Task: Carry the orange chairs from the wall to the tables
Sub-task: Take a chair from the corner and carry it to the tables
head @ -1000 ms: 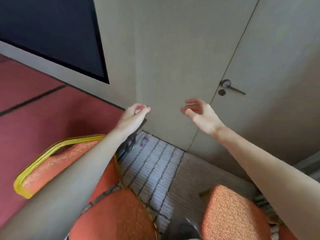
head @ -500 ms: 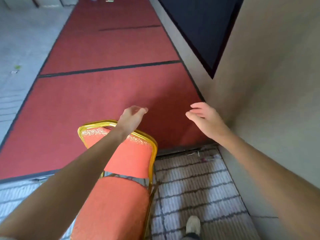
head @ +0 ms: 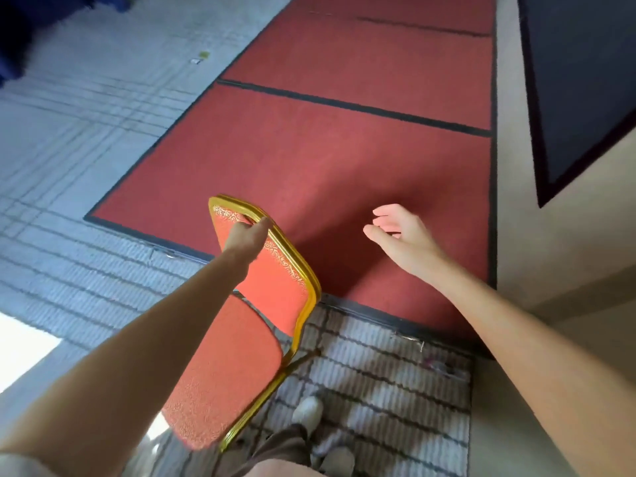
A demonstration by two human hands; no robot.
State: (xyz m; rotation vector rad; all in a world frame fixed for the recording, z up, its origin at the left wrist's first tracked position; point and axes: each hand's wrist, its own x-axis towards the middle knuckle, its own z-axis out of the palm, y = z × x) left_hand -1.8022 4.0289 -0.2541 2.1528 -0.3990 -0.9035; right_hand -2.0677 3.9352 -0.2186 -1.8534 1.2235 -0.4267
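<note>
**One orange chair (head: 275,280) being gripped by its top rail**

The left hand (head: 246,235) is curling its fingers over the gold top rail of the backrest. The chair is sitting over the striped carpet (head: 378,383), with its backrest at the red mat's (head: 309,160) edge. The right hand (head: 402,232) is hovering alongside, its fingers loosely spread and holding nothing.

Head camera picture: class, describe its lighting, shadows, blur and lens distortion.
In the head view, a burnt-out bright patch sits at lower left; the orange chair casts a soft shadow on the red mat; the mat's straight borders bow from the wide lens; the top-left corner is smeared.
</note>
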